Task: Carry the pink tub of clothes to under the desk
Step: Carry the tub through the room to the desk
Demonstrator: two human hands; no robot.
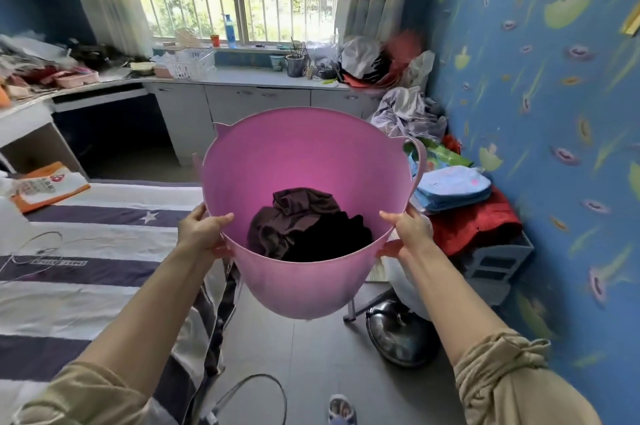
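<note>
I hold a large pink tub (294,286) in the air in front of me, above the floor between the bed and the wall. Dark brown and black clothes (304,227) lie in its bottom. My left hand (201,230) grips the near rim on the left, thumb inside. On the right side, my right hand (405,230) grips the rim at a handle. The desk (104,92) stands at the far left under the window, with a dark opening (110,137) beneath it.
A striped bed (86,268) fills the left. On the right against the blue wall sit piled clothes (408,113), a red bundle (474,223) on grey crates, and a fan base (398,331) on the floor. A wire hoop (256,397) lies near my foot.
</note>
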